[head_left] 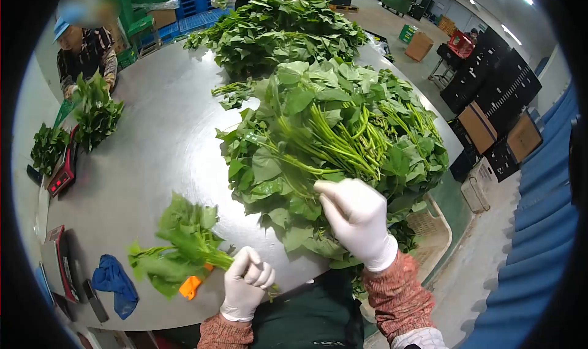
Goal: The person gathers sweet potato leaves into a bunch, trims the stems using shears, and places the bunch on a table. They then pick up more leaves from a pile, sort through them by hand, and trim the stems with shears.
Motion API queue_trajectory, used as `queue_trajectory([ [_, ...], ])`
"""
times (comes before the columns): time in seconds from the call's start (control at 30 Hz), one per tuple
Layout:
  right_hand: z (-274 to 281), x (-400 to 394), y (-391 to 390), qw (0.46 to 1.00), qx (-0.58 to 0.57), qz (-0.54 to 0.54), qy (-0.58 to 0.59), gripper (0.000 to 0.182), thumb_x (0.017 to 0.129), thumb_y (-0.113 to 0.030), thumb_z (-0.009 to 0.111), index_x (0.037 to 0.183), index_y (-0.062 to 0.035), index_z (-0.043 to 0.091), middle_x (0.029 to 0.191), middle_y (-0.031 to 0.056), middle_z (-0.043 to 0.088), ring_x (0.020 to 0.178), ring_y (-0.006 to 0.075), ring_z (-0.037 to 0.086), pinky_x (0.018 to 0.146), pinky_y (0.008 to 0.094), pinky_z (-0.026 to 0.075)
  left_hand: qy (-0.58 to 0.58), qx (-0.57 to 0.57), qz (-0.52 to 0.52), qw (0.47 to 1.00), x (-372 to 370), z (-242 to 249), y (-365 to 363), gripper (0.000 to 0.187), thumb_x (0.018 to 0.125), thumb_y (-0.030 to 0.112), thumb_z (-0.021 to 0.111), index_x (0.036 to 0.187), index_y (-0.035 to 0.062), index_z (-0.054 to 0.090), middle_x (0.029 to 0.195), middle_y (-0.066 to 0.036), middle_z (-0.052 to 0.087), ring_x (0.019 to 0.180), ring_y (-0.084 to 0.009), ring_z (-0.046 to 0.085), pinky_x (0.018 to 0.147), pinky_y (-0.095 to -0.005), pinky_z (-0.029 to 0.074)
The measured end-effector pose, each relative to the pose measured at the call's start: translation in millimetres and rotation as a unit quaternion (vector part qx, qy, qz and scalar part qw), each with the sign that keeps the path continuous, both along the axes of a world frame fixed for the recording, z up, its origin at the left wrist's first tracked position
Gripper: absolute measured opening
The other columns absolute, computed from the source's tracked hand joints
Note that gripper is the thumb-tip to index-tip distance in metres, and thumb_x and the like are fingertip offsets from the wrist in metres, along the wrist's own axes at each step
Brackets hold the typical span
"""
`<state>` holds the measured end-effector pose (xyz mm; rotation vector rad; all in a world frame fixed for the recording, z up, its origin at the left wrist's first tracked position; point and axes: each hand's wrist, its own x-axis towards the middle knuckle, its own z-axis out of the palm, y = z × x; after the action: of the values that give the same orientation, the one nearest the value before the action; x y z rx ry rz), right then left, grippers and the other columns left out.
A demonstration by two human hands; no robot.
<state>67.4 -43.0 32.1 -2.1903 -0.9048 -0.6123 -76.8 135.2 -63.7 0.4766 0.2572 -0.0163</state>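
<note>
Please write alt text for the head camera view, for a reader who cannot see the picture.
A person in white gloves works at a round metal table: the left hand grips a small bunch of leafy greens by the stems, while the right hand reaches into a large pile of greens. Across the table, another person holds a bunch too.

Small bunch of leafy greens (184, 242) w/ pale green stems is lying nearly flat, leaves fanning left, stem ends pointing right into the gloved left hand's fist. Big heap of the same greens (331, 141) is sitting mid-table, broad leaves outside, long stems showing at centre, the right hand touching its near edge.
</note>
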Motion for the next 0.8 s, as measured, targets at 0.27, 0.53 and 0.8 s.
queue_trajectory([
  [0.27, -13.4, 23.0, 11.7, 0.994, -0.099, -0.033, -0.041, 0.013, 0.073, -0.009, 0.074, 0.084, -0.0074, 0.068, 0.082, 0.008, 0.059, 0.074, 0.0253, 0.06, 0.065, 0.0348, 0.048, -0.029, 0.043, -0.003, 0.999, -5.0, 2.7, 2.6, 0.026, 0.103, 0.021, 0.038, 0.092, 0.0058, 0.056, 0.051, 0.007, 0.022, 0.044, -0.0074, 0.021, 0.046, -0.0249, 0.023],
  [0.53, -65.5, -70.9, 25.3, 0.985, 0.087, 0.02, 0.15, 0.017, 0.074, -0.004, 0.074, 0.091, -0.0029, 0.07, 0.079, 0.0084, 0.061, 0.066, 0.0232, 0.061, 0.059, 0.0319, 0.05, 0.055, 0.007, 0.007, 0.998, 3.8, -3.7, -0.5, 0.019, 0.099, 0.015, 0.047, 0.105, 0.0016, 0.06, 0.051, 0.007, 0.027, 0.043, -0.0072, 0.024, 0.045, -0.0246, 0.025],
  [0.8, -81.0, -100.5, 23.7, 0.985, 0.083, 0.037, 0.149, 0.021, 0.072, -0.003, 0.074, 0.093, -0.0039, 0.071, 0.077, 0.0067, 0.061, 0.066, 0.0236, 0.06, 0.058, 0.033, 0.049, 0.068, 0.018, -0.02, 0.997, -1.2, -3.0, -6.4, 0.017, 0.097, 0.016, 0.053, 0.104, 0.0031, 0.062, 0.053, 0.007, 0.029, 0.044, -0.0061, 0.026, 0.046, -0.0229, 0.026],
])
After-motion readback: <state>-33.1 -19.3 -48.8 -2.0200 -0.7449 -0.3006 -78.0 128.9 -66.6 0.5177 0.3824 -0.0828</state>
